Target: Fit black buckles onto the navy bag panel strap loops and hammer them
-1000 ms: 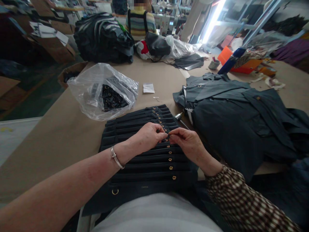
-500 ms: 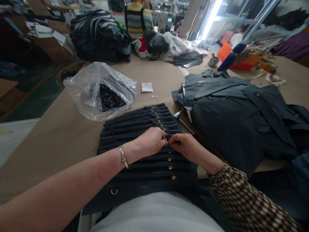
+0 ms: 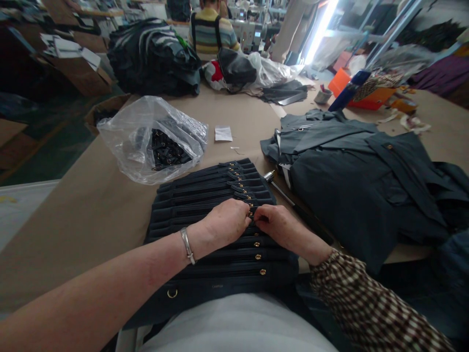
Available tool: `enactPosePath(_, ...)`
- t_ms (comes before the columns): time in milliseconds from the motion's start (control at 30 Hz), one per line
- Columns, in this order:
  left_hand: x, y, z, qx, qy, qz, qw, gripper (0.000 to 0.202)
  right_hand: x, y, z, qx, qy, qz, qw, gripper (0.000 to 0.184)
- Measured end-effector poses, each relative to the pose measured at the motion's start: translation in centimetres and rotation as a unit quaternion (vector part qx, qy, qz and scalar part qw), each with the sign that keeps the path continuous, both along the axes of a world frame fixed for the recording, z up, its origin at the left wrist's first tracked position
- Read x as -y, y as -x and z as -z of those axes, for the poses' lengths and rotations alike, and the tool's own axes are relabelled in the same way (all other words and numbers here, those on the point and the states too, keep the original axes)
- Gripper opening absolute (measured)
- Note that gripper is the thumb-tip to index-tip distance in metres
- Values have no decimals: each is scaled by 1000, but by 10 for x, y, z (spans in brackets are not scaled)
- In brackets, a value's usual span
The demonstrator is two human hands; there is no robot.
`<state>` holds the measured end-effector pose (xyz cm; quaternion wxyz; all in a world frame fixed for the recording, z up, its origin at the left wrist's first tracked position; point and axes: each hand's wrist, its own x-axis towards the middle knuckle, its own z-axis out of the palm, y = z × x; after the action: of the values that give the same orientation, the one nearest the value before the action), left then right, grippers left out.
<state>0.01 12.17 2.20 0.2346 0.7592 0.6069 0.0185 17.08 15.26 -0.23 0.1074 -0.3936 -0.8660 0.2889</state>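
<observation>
A row of overlapping dark zippered bag panels (image 3: 216,274) lies in front of me, each with a gold zipper slider. Dark zipper pulls (image 3: 236,188) hang from the sliders on the far panels; the nearer sliders (image 3: 258,256) show only gold metal. My left hand (image 3: 232,220), a silver bangle on its wrist, is pinched closed at a slider midway down the row. Facing it from the right, my right hand (image 3: 273,222) is pinched too, its fingertips almost meeting the left ones. Whatever is between the fingertips is too small and hidden to name.
A clear plastic bag (image 3: 128,151) of dark pieces with metal rings stands at left. Dark fabric pieces (image 3: 340,181) are heaped at right, beside a metal-tipped tool (image 3: 269,176). A white paper square (image 3: 223,133) lies beyond the panels. A person (image 3: 212,32) sits at the back.
My two hands have shifted slightly, with their fingertips still close together at the same slider. The right forearm has drawn a little to the left. The panels lie as before.
</observation>
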Motion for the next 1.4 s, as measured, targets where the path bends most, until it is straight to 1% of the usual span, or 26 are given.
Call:
enactPosePath(167,-2,-5,-8,-16,10,-2,1000,23,-1,2,-2,20,7,5,1000,16)
enactPosePath(333,2,5,-8,-22,16,-8,1000,20,-2,0,2,6,-1,-4,1000,15)
enactPosePath(400,4,11,-7,16,7,-22,1000,19,-3,-1,2,6,6,-12,1000,15)
enactPosePath(467,5,15,-8,107,15,-53,993,17,-4,-1,-2,-11,-1,-11,1000,15)
enactPosePath(500,5,16,-10,171,36,-82,981,17,-4,0,-5,-30,-10,-3,1000,14)
enactPosePath(533,5,16,-12,242,69,-123,960,19,-3,2,-10,-55,-18,8,998,13)
enactPosePath(567,5,16,-15,315,108,-169,928,23,-1,4,-15,-85,-24,20,996,12)
enactPosePath(633,5,14,-21,445,173,-247,843,28,5,10,-24,-139,-16,38,989,10)
enactPosePath(667,6,13,-23,495,188,-272,803,30,8,14,-28,-157,-3,40,987,10)
enactPosePath(700,6,12,-25,532,194,-287,773,32,12,17,-31,-170,10,39,985,11)
enactPosePath(733,6,11,-27,557,191,-297,752,32,15,21,-33,-180,20,41,983,13)
enactPosePath(800,7,8,-29,580,172,-319,729,33,19,28,-32,-194,26,51,979,19)
enactPosePath(867,8,4,-28,581,157,-344,721,32,21,33,-29,-216,27,56,974,20)
enactPosePath(967,8,-1,-21,563,154,-370,723,31,19,37,-25,-229,68,38,970,14)
enactPosePath(1033,6,-4,-14,560,151,-368,727,31,16,38,-24,-211,92,28,973,13)
enactPosePath(1067,6,-4,-11,563,148,-362,728,31,15,37,-23,-197,91,23,976,13)
enactPosePath(1100,5,-5,-9,568,147,-352,729,31,14,36,-24,-185,78,18,980,13)
enactPosePath(1167,6,-5,-8,577,152,-334,730,29,14,32,-24,-166,24,10,986,12)
enactPosePath(1233,8,-4,-10,578,168,-328,728,28,13,27,-24,-153,-26,15,988,12)
enactPosePath(1267,9,-3,-12,575,181,-327,728,27,13,23,-24,-152,-38,23,987,13)
enactPosePath(1333,12,-1,-15,562,221,-320,730,27,12,16,-25,-165,-32,53,984,15)
enactPosePath(1400,16,1,-17,543,264,-294,741,29,12,8,-25,-187,-19,83,979,14)
